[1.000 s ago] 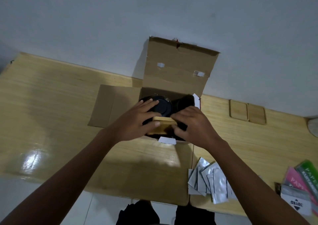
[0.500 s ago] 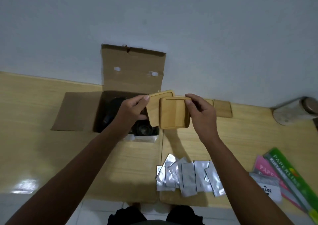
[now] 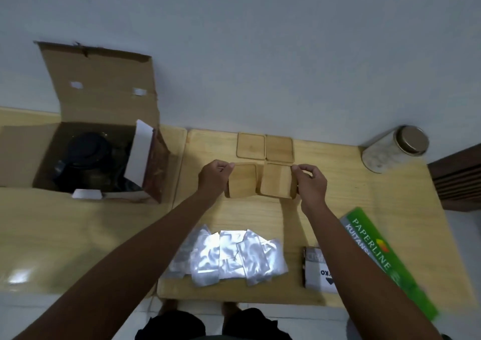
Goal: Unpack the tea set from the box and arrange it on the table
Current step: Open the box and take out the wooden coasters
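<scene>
My left hand (image 3: pixel 214 175) grips a square wooden coaster (image 3: pixel 243 180) by its left edge. A second wooden coaster (image 3: pixel 278 181) is in my right hand (image 3: pixel 309 181), held at its right edge. Both coasters are side by side, low over the wooden table (image 3: pixel 338 199). Just behind them two more coasters (image 3: pixel 265 147) lie flat by the wall. The open cardboard box (image 3: pixel 99 121) stands at the left with a dark teapot (image 3: pixel 86 157) inside it.
Several silver foil sachets (image 3: pixel 229 256) lie on the near part of the table. A green booklet (image 3: pixel 385 259) and a small grey pack (image 3: pixel 316 266) sit at the right. A metal-lidded tin (image 3: pixel 395 148) lies in the far right corner.
My hands lifted two coasters out of the box, carried them right and lowered them in front of the two coasters by the wall. The view swung right with them.
</scene>
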